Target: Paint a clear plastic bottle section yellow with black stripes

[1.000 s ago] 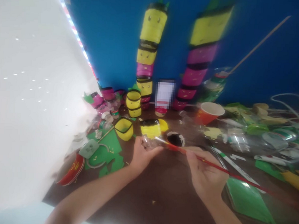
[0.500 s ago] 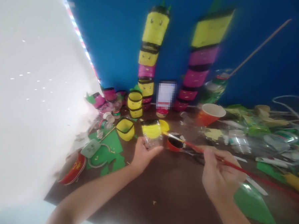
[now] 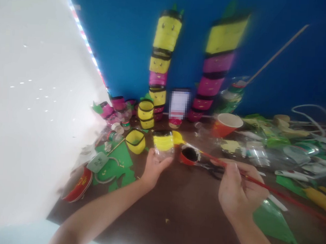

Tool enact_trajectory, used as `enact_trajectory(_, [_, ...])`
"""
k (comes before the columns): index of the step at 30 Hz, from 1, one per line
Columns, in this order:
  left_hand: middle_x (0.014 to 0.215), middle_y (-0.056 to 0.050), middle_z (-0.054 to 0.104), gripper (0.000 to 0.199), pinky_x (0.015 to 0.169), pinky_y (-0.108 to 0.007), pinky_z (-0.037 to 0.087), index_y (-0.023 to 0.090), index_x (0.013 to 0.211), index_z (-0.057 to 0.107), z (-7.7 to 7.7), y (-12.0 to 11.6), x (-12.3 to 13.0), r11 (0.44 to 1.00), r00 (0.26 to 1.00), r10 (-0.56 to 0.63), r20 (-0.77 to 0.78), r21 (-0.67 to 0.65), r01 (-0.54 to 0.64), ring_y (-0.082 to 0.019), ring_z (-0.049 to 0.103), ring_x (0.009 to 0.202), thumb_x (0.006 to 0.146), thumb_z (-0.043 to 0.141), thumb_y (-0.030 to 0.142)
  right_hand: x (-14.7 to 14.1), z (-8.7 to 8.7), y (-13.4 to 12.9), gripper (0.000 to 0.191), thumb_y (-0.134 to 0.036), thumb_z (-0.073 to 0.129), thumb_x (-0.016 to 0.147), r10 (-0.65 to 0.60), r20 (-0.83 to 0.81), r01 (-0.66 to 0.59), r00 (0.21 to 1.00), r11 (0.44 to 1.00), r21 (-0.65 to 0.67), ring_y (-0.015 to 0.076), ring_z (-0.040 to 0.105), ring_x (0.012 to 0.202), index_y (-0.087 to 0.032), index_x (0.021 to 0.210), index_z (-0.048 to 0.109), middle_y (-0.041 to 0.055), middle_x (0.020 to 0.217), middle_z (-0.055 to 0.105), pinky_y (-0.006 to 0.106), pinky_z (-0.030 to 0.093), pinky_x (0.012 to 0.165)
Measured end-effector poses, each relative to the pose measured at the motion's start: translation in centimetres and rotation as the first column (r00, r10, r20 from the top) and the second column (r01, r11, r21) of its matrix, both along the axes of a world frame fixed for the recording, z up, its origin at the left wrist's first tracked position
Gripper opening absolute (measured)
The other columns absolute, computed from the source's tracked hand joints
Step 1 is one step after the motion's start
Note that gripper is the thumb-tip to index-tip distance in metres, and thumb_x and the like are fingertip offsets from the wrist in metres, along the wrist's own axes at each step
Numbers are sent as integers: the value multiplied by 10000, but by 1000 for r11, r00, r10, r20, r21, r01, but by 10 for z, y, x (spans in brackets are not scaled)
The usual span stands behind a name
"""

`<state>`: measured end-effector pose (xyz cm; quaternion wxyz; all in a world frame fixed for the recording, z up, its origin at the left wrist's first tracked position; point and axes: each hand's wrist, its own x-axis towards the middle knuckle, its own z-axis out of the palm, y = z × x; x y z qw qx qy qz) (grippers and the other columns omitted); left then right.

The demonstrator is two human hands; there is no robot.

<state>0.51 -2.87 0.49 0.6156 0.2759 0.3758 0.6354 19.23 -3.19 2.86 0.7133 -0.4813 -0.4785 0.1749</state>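
Left hand [image 3: 155, 172] curled its thumb and fingers around the lower part of a clear plastic container [image 3: 163, 142], painted yellow across its middle under a black upper band; whether its base met the table [image 3: 160, 224] could not be told. Right hand [image 3: 243, 190], at four o'clock from the container, pinched a red-handled paintbrush [image 3: 218, 160] whose tip pointed toward nine o'clock. That tip was at or just beside the edge of a yellow dish [image 3: 178, 137], near the container's two o'clock; contact was unclear. Between three and four o'clock stood a red pot [image 3: 186, 161] with black inside, and scissors [image 3: 216, 171] lay beyond it, near the right hand. At nine o'clock sat a black-edged yellow cup [image 3: 136, 144], with green sheets [image 3: 123, 158] between eight and nine. Two tall stacks of painted containers rose at the back: a mostly yellow one [image 3: 167, 31] at twelve o'clock, a yellow and magenta one [image 3: 210, 86] at one.
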Motion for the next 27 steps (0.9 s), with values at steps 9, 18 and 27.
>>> enact_trajectory(9, [913, -8, 691, 477, 964, -413, 477, 192, 968, 553, 10, -2, 0, 998, 998, -56, 28, -24, 57, -158, 660, 858, 580, 831, 202, -9, 16, 1, 116, -285, 735, 739, 127, -269, -107, 955, 990, 90, 179, 654, 579, -178, 727, 692, 28, 657, 684, 372, 533, 672])
enact_trajectory(18, [977, -31, 707, 348, 1014, -450, 459, 193, 881, 621, 14, 0, -1, 999, 989, -54, 136, 12, 53, -216, 664, 981, 622, 801, 340, -4, 18, 8, 148, -285, 737, 700, 217, -382, -201, 898, 976, 81, 171, 655, 545, -185, 640, 645, 30, 619, 670, 349, 537, 620])
enact_trajectory(27, [981, -72, 734, 480, 997, -416, 453, 166, 934, 620, 2, 3, 1, 1000, 998, -11, -64, -24, 10, -228, 677, 991, 539, 877, 255, -7, 14, 4, 130, -309, 718, 740, 283, -285, -284, 916, 958, 39, 170, 643, 553, -205, 683, 663, 33, 657, 682, 345, 550, 595])
